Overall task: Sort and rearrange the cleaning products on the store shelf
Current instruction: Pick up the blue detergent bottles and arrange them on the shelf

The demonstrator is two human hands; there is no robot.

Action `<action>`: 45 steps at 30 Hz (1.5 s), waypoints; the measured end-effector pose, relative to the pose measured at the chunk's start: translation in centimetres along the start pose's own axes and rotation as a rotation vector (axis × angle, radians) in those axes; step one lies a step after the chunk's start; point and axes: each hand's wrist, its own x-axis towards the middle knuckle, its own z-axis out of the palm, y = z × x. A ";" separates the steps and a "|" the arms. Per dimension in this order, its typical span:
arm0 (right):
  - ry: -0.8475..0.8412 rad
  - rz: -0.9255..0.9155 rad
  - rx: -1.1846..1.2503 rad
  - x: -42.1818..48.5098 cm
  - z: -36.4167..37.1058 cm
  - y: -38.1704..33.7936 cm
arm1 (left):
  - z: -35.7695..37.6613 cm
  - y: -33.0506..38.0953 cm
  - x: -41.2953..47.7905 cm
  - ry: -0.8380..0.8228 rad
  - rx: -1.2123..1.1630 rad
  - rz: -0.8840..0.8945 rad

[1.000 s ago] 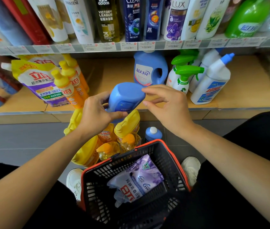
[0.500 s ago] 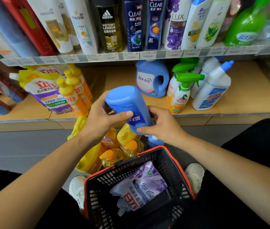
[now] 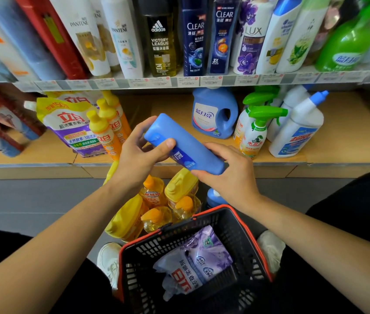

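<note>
The lower shelf (image 3: 349, 137) runs across the middle of the frame, under an upper shelf (image 3: 202, 81) packed with shampoo bottles. At the lower centre sits my black basket (image 3: 236, 234) with its orange rim, and a purple refill pouch (image 3: 197, 261) lies inside it. Just above the basket, a cluster of yellow bottles (image 3: 156, 200) stands on the floor.

On the lower shelf, at centre left, a yellow and purple pouch (image 3: 73, 123) leans beside the orange dish soap bottles (image 3: 104, 130). At centre right stand a blue jug (image 3: 213, 112), a green-trigger spray bottle (image 3: 256, 132) and a white bottle with a blue cap (image 3: 297, 128).

In the centre of the frame I hold the blue bottle (image 3: 186, 143) in both hands, in front of the shelf edge and above the yellow bottles. It is tilted, with its flat base towards the upper left and its other end down to the right.

My left hand (image 3: 138, 159) grips the base end. The fingers (image 3: 141, 130) curl up behind it and my thumb (image 3: 163, 146) presses across the front, a medium-wide grasp filled by the bottle.

My right hand (image 3: 231, 175) wraps the lower end. Its fingers (image 3: 202, 173) are curled underneath and its thumb lies over the top, so the cap is hidden from me.
</note>
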 end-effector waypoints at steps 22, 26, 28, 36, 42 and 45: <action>-0.365 0.358 0.367 1.3 -0.7 0.9 | -0.9 -0.2 1.0 0.050 0.175 0.054; -0.437 0.259 0.216 0.6 -0.3 1.0 | -0.7 -0.3 1.0 0.172 0.284 0.041; -0.366 0.422 0.497 0.7 -0.5 0.5 | -0.8 -0.4 1.0 0.184 0.271 0.026; -0.250 0.700 0.873 2.6 -1.9 0.8 | -1.9 -0.9 1.4 -0.057 0.038 -0.054; -0.252 0.700 0.866 3.0 -2.0 1.3 | -1.5 -1.0 1.3 0.002 0.027 -0.056; -0.165 0.637 0.759 3.3 -2.3 1.7 | -1.2 -1.5 1.2 0.015 0.050 -0.075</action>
